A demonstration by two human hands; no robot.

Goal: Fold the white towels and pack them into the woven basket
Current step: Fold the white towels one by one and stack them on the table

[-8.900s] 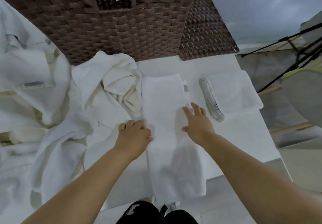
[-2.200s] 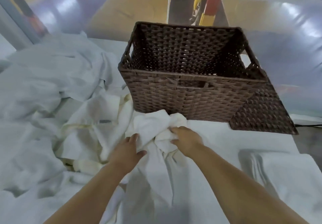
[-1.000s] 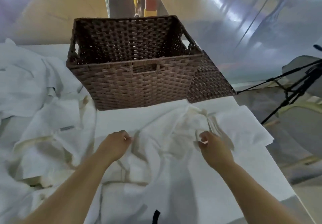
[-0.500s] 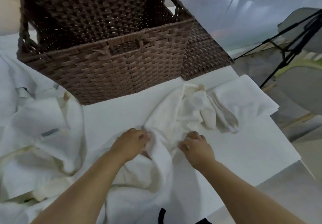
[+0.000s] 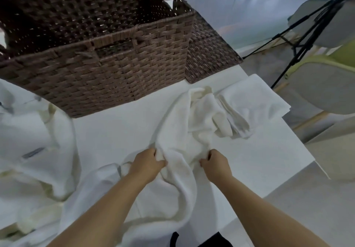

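Observation:
A crumpled white towel (image 5: 184, 127) lies bunched on the white table (image 5: 115, 129), trailing over the near edge. My left hand (image 5: 147, 165) grips its left side with curled fingers. My right hand (image 5: 216, 163) grips its right side, a short way from the left hand. The brown woven basket (image 5: 119, 62) stands behind them; I see no towel in the part of its inside that shows. A folded white towel (image 5: 257, 97) lies at the right, its near end under the crumpled one.
A heap of loose white towels (image 5: 32, 145) covers the left of the table. The basket's woven lid (image 5: 209, 54) lies to the right of the basket. Chairs (image 5: 324, 85) and a black tripod (image 5: 303, 35) stand beyond the table's right edge.
Both hands have slid slightly toward me along the crumpled towel and closed tighter on it. The view has tilted down and the basket looms nearer.

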